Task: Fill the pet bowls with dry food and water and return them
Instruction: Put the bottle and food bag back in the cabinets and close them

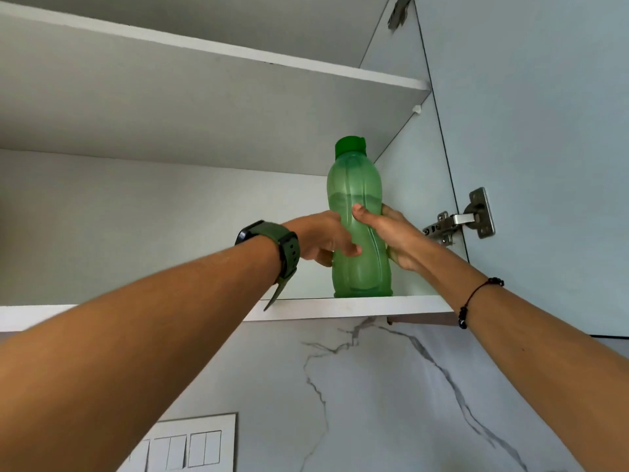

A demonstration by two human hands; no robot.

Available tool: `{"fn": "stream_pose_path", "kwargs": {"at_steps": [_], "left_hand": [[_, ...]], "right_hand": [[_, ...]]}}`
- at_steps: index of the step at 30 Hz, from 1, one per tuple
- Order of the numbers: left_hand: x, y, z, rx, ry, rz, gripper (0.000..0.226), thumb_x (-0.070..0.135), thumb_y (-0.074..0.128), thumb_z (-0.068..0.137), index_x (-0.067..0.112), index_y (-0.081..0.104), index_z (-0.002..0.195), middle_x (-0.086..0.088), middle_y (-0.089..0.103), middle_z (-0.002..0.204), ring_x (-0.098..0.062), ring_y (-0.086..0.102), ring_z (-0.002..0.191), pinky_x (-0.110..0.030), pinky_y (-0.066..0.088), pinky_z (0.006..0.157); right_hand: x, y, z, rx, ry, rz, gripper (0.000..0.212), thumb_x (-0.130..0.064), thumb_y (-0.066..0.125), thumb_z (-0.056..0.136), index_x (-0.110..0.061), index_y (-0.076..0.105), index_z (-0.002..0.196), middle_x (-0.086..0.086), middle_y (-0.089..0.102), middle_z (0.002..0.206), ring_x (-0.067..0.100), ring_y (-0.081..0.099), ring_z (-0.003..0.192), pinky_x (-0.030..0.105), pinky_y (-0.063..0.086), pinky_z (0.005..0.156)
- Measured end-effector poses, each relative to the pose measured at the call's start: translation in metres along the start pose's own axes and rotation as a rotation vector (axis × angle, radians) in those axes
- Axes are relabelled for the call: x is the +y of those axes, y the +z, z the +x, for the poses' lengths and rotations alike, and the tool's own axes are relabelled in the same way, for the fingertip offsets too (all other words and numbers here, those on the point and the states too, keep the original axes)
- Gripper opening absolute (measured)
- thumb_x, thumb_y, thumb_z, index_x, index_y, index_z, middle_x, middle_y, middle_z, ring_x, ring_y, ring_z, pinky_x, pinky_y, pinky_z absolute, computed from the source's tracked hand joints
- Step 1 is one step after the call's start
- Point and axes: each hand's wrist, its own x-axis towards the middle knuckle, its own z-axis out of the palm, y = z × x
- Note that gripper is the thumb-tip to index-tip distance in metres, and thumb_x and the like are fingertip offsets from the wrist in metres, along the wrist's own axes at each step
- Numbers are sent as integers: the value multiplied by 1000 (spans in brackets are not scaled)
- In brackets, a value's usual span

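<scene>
A translucent green water bottle (357,189) with a darker green cap stands upright on the lower shelf (357,306) of an open wall cabinet, near its right side. Water fills it to a little above the middle. My left hand (323,238), with a green watch on the wrist, wraps the bottle's waist from the left. My right hand (391,233), with a dark bead bracelet on the wrist, grips the same waist from the right. No pet bowls are in view.
The cabinet's upper shelf (238,59) hangs above the bottle. The open door (544,131) with a metal hinge (459,221) stands at the right. Below the cabinet is a marble-patterned wall (340,386), with a white switch panel (190,444) at the lower left.
</scene>
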Motion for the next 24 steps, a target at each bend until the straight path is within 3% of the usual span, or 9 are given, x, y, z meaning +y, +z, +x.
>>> {"fn": "stream_pose_path", "kwargs": {"at_steps": [4, 9, 13, 16, 19, 20, 22, 24], "left_hand": [[5, 2, 21, 58, -11, 108, 45, 6, 61, 88, -7, 47, 128, -22, 56, 128, -33, 62, 109, -37, 53, 93], [7, 11, 36, 117, -60, 276, 42, 11, 59, 91, -9, 43, 125, -21, 67, 112, -25, 69, 81, -39, 49, 98], [-1, 21, 51, 121, -50, 319, 19, 6, 61, 89, -4, 54, 104, -12, 69, 93, -25, 69, 82, -31, 55, 82], [-10, 26, 67, 94, -59, 224, 29, -1, 61, 85, -6, 54, 113, -20, 69, 97, -31, 70, 91, -40, 53, 92], [-13, 29, 78, 32, -55, 194, 35, -4, 57, 86, -6, 53, 120, -24, 67, 104, -32, 68, 85, -41, 52, 95], [-14, 30, 80, 21, -60, 198, 37, -4, 57, 86, -7, 52, 123, -25, 64, 112, -33, 67, 91, -40, 51, 96], [-18, 33, 85, 11, -60, 254, 42, -1, 59, 87, -7, 47, 127, -24, 55, 127, -33, 59, 112, -33, 50, 96], [-19, 32, 89, -12, -68, 314, 42, 3, 60, 89, -8, 46, 127, -21, 53, 131, -31, 53, 122, -30, 48, 94]], "right_hand": [[1, -12, 14, 0, 149, -280, 52, -43, 56, 89, -13, 48, 131, 1, 57, 125, 21, 54, 111, 40, 47, 91], [-7, -9, 26, 6, 241, -596, 60, -36, 57, 90, -2, 39, 136, 14, 48, 133, 28, 56, 100, 35, 52, 78], [0, -4, 33, 44, 194, -820, 36, -14, 58, 91, 2, 49, 122, 21, 57, 122, 34, 68, 90, 41, 58, 78], [12, -1, 38, 133, 125, -926, 15, 0, 57, 88, -1, 58, 103, 19, 62, 110, 34, 69, 83, 33, 58, 60], [26, -3, 44, 174, 75, -959, 19, 7, 51, 87, 2, 60, 104, 20, 62, 109, 35, 66, 90, 32, 53, 54], [29, -3, 45, 175, 75, -959, 22, 8, 49, 87, 3, 59, 105, 20, 62, 109, 35, 65, 93, 32, 52, 53], [35, -5, 48, 174, 91, -930, 17, 9, 46, 86, 2, 57, 96, 22, 62, 104, 35, 65, 90, 36, 56, 58], [37, -5, 52, 166, 118, -863, 13, 11, 45, 85, 2, 52, 80, 22, 60, 91, 35, 65, 80, 42, 59, 71]]}}
